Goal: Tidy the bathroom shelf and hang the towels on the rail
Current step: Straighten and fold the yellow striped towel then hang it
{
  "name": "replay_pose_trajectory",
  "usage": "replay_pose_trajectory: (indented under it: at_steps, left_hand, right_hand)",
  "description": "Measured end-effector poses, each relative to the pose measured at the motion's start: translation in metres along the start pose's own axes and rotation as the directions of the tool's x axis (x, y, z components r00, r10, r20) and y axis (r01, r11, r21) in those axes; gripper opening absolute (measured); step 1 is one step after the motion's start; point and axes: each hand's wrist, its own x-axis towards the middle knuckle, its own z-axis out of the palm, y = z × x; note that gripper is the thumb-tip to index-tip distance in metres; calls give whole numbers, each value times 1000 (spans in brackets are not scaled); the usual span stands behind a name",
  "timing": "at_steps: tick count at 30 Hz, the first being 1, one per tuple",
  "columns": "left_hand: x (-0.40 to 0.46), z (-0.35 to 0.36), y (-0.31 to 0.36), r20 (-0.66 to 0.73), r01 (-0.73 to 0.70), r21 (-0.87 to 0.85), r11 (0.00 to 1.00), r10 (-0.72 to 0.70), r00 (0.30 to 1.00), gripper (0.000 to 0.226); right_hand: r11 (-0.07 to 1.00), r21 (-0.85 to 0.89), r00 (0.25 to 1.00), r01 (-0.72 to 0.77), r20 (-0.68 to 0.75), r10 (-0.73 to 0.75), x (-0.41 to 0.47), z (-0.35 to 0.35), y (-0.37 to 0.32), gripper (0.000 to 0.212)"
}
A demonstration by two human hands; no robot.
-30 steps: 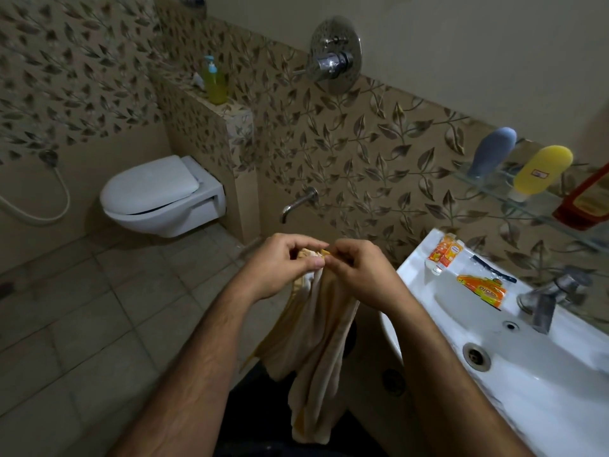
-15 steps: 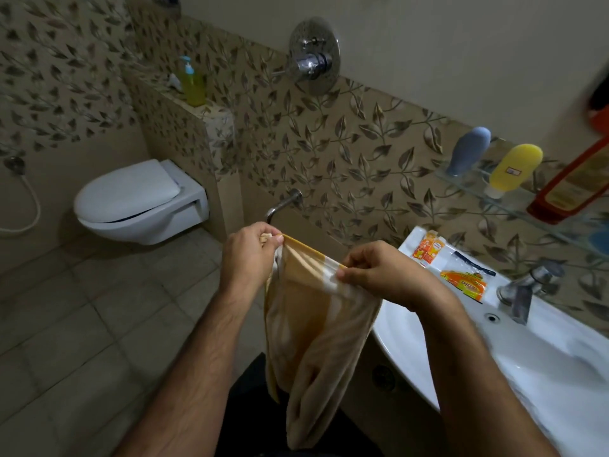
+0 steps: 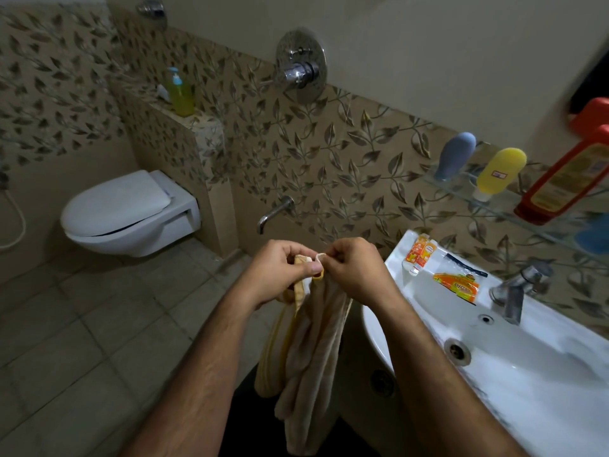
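A beige towel [image 3: 309,357] with a yellow border hangs folded in front of me, beside the basin. My left hand [image 3: 280,275] pinches one top corner and my right hand [image 3: 352,268] pinches the other, the two hands close together. At the right a glass shelf [image 3: 504,206] holds a grey-blue bottle [image 3: 456,155], a yellow bottle [image 3: 499,173], an orange-red bottle [image 3: 566,173] and something blue [image 3: 593,239]. No towel rail shows in this view.
A white basin [image 3: 527,384] with a tap [image 3: 514,291] fills the lower right; small orange packets [image 3: 456,285] and a tube [image 3: 420,253] lie on its rim. A wall-hung toilet [image 3: 125,216] is at the left. A soap dispenser [image 3: 179,94] stands on the tiled ledge.
Half a second ago my hands held the towel's top edge spread apart. They have come together again, folding the towel in half.
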Motion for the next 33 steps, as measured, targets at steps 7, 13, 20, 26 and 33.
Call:
replay_pose_trajectory:
  at_steps: [7, 13, 20, 26, 33]
  left_hand:
    - [4, 0, 5, -224, 13, 365, 931, 75, 972, 10]
    - [4, -21, 0, -390, 102, 347, 932, 44, 920, 5]
    - [-7, -19, -9, -184, -11, 141, 990, 37, 982, 51]
    - [-11, -15, -8, 10, -83, 41, 996, 82, 997, 26]
    - [-2, -20, -12, -295, -13, 217, 976, 79, 952, 4]
  right_hand:
    - [980, 190, 966, -63, 258, 12, -2, -6, 7, 17]
    - [928, 331, 899, -173, 439, 11, -17, -26, 21, 23]
    - [991, -45, 992, 126, 2, -126, 1, 3, 11, 20]
    - [970, 77, 968, 230, 87, -237, -1, 14, 0, 13]
    - [998, 50, 984, 44, 172, -52, -7, 5, 2, 21]
